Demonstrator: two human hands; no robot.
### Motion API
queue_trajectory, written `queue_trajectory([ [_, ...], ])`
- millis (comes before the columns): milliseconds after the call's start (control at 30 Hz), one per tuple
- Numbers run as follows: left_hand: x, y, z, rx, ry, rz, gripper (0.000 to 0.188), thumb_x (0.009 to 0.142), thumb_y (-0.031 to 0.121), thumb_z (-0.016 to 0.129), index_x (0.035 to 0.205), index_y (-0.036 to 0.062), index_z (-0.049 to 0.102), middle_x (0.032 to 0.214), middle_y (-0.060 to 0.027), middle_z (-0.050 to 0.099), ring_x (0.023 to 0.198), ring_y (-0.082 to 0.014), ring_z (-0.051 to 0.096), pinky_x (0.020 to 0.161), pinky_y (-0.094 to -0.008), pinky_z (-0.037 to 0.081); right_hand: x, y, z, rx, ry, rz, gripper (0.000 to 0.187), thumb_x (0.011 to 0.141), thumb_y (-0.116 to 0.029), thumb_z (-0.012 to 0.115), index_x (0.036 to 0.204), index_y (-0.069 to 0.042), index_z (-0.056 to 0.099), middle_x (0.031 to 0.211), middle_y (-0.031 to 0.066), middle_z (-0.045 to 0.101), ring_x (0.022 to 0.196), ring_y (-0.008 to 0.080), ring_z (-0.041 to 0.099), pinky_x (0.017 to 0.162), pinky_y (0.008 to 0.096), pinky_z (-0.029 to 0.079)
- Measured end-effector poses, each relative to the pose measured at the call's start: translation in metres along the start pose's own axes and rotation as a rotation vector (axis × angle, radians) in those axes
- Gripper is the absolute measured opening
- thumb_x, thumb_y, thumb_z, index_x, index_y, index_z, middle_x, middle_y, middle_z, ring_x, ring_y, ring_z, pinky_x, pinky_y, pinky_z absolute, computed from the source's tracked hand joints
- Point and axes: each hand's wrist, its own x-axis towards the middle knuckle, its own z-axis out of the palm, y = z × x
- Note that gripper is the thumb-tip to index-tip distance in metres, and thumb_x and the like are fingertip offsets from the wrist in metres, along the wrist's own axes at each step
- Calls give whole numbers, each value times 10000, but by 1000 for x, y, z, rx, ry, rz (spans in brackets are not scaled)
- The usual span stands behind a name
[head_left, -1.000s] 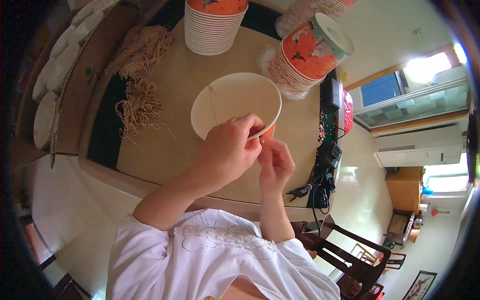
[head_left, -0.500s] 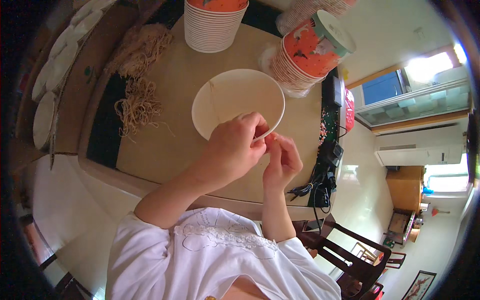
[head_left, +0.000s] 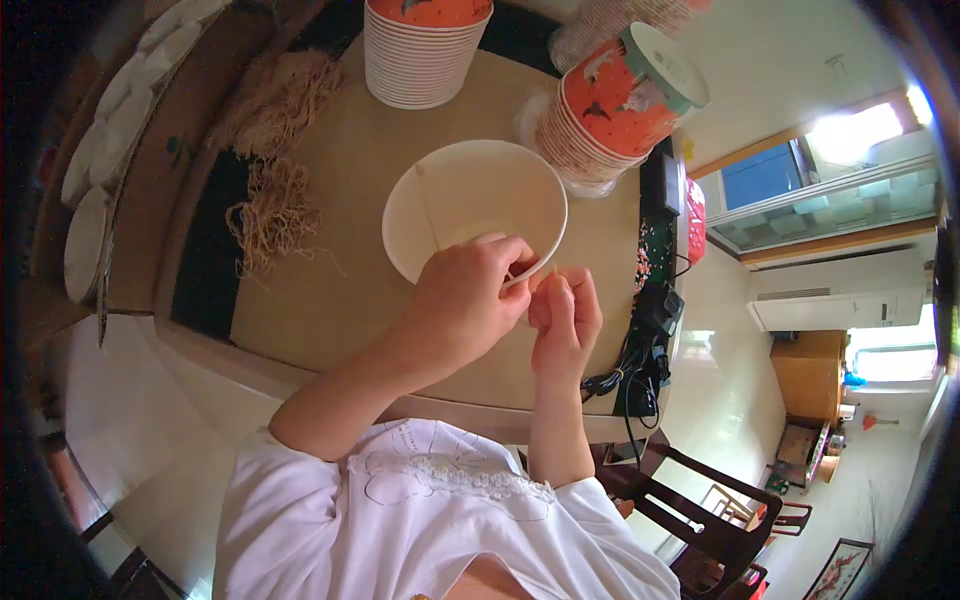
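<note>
Two bare hands at work: the left hand (head_left: 468, 300) pinches the rim of one round, smooth white-lined paper bucket (head_left: 505, 190) over a tan sheet (head_left: 350, 180); the right hand (head_left: 563, 318), fingertips pressed together, lies just outside that rim, any grasped object indiscernible. One thin string (head_left: 428, 205) lines the bucket's interior. Beyond, left: two adjoining tangles of fibrous twine (head_left: 278, 205). Farthest: three nested bucket stacks (head_left: 420, 68).

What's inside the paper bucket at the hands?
A thin string shows inside the paper bucket. The left hand hides the near part of the interior; what's behind it can't be seen.
</note>
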Motion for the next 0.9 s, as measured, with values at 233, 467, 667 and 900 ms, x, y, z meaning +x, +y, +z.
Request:
queue_trajectory([
  [233,-1,-2,1,6,19,63,159,798,0,597,955,-7,616,851,-127,651,759,-222,658,665,-311,521,3,-8,-2,96,-81,107,130,935,-122,516,844,-42,564,725,-19,569,603,7,386,531,173,280],
  [467,-1,-4,2,3,11,93,173,798,23,611,970,4,614,878,-133,647,760,-241,665,657,-323,520,4,-7,-3,32,-78,153,122,920,-123,540,837,-39,572,739,-35,558,616,17,416,540,173,308],
  [667,-2,-6,2,40,-11,121,167,795,31,611,960,11,614,871,-135,644,748,-249,660,653,-332,518,4,-4,-5,18,-79,162,123,916,-113,537,826,-38,576,736,-41,544,620,21,428,544,172,320],
  [900,-1,-8,3,43,-41,113,170,789,35,609,957,11,605,873,-133,638,757,-247,659,672,-337,518,2,-6,-2,59,-39,172,126,915,-100,524,816,-34,568,692,-37,526,589,28,422,511,178,289],
])
